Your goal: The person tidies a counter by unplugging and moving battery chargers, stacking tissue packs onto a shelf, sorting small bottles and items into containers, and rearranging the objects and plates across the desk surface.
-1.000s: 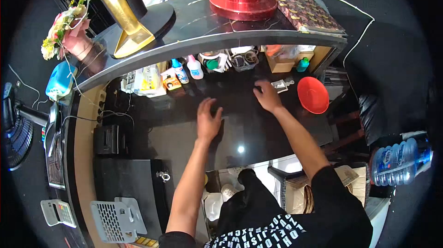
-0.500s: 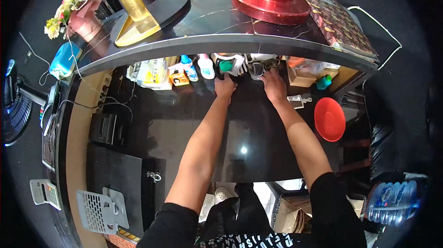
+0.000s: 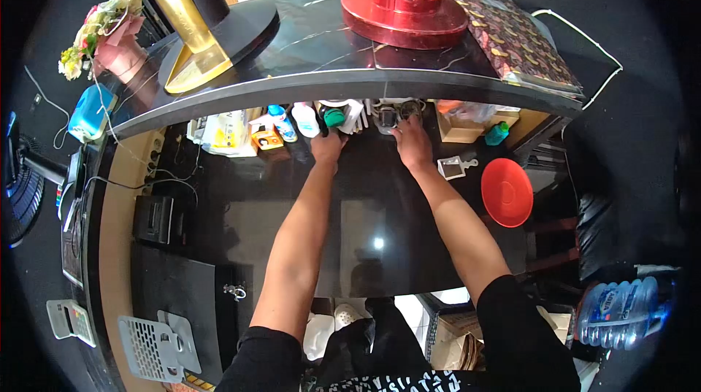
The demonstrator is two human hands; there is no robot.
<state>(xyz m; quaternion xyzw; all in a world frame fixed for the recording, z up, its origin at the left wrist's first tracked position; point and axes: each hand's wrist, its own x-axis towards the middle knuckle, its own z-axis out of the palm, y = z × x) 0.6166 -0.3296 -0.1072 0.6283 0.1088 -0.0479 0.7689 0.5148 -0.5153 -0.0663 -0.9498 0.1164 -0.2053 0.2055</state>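
My left hand is at the back of the black desk, fingers curled around a dark piece just below a round green item. What it holds is mostly hidden. To its left stand a white bottle, a blue-and-white bottle and an orange box. My right hand reaches under the raised counter, its bent fingers against small greyish items; the thing in its grip cannot be made out. White slatted pieces lie between the hands.
The raised counter overhangs the back row. A small white board with a handle and a red plate lie right of my right arm. A cardboard box and a green bottle sit at the back right.
The whole scene has shifted left and slightly down as my head moved. Both hands stay among the items at the back, and slightly more of the dark piece shows at my left hand.
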